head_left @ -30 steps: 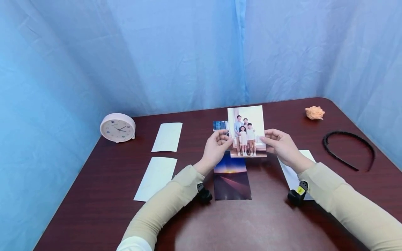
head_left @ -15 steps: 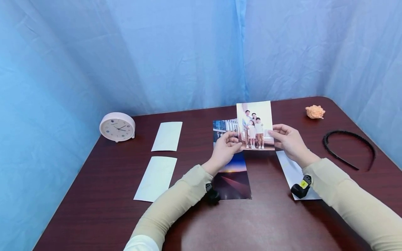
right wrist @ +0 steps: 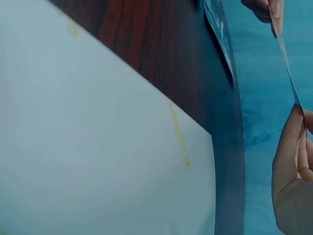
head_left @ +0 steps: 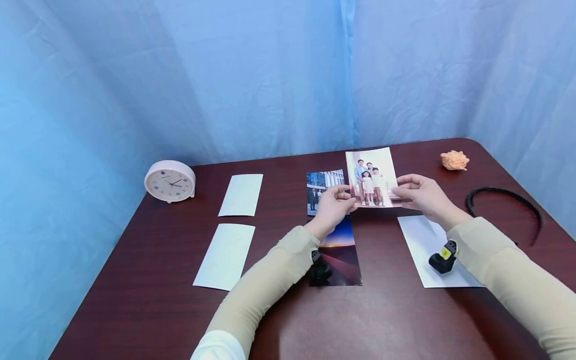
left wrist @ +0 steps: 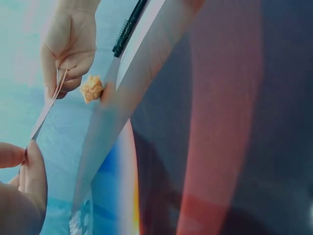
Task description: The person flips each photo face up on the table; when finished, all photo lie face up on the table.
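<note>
Both hands hold up a printed family photo (head_left: 372,175) above the table, tilted away from me. My left hand (head_left: 330,210) pinches its lower left edge between thumb and fingers, while the right hand (head_left: 427,197) pinches the lower right edge. Seen from the left wrist, the photo (left wrist: 43,117) is nearly edge-on between the hands. Beneath my left arm lies a sunset road photo (head_left: 339,265), partly hidden. Just behind it is a photo of people by a building (head_left: 314,192), its right part covered by the left hand. Under the right wrist lies a white sheet (head_left: 416,245).
Two white sheets (head_left: 241,195) lie in a column on the left. A round white clock (head_left: 170,181) stands at the far left. At the right are a crumpled orange ball (head_left: 455,160) and a black headband (head_left: 508,191). Blue curtains (head_left: 270,75) hang behind the table.
Both hands have carried the family photo to the right, and its top now leans farther back. More of the building photo and of the white sheet at the right has come into sight.
</note>
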Demonstrator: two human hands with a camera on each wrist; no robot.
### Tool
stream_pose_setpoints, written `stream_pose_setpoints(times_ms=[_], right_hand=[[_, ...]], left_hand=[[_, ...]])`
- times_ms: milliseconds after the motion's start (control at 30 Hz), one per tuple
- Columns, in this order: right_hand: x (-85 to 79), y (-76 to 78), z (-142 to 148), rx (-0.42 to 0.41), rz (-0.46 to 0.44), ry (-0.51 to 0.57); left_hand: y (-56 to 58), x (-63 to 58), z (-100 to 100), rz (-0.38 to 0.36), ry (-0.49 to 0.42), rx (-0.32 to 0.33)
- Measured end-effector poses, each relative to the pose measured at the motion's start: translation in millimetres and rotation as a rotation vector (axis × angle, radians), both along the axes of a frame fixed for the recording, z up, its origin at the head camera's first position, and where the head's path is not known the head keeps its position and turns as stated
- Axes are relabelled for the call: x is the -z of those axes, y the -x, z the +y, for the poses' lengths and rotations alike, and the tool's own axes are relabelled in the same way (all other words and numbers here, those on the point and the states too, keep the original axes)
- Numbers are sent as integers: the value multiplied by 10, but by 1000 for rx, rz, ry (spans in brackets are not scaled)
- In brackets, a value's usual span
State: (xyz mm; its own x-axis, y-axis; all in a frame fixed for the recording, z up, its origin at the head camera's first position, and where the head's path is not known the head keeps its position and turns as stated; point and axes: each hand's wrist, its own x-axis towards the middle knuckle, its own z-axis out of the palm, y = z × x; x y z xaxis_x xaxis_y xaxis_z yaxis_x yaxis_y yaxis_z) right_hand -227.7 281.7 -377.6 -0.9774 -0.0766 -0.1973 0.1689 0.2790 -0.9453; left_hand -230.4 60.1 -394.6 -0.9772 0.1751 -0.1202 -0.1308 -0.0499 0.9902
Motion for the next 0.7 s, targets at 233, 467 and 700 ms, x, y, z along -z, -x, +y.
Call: stream_pose_setpoints(times_ms=[233,467,700], right_hand=[[60,89,66,51,-7,-76],[125,189,109,93,-10,-121],[194,265,123,120,-32,-158]], left_hand=[[59,31,134,-73,-28,7],[91,48,214,-110,30,-8],[152,67,314,-105,62,-108]])
